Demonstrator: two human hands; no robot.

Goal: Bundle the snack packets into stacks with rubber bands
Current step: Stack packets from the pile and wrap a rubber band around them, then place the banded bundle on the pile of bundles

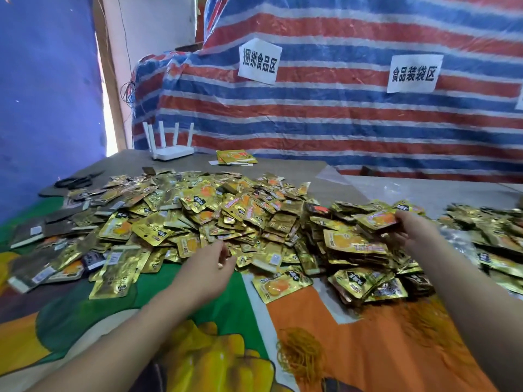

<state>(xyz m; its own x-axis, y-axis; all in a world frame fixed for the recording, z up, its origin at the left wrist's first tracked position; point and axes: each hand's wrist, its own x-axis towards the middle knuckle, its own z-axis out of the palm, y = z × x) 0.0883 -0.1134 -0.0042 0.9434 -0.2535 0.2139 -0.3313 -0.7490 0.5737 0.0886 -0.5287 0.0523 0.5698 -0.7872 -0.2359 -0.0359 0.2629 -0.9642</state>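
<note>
- Left side first: the left hand (210, 258) reaches into the near edge of the big packet pile (198, 216), fingers curled toward something small. Honestly can't tell if it actually has a packet. Risk here is pretty obvious: the foil looks slick, so dragging one out could slide its neighbours toward the table's near edge.
- Middle: the packets are gold foil with an orange fruit picture and a black label. They lie heaped every which way, some face down, across the cloth-covered table (198, 292). Mixed facings probably mean a crooked stack unless they get squared up.
- Near edge, right of centre: a tangle of rubber bands (301, 355) sits on the orange part of the cloth, well apart from both hands. Grabbing one could lift a whole clump.
- Right: the right hand (413, 226) grips a small stack of packets (377, 219) over the right-hand heap. A loose hold could let them fan out and spill.
</note>
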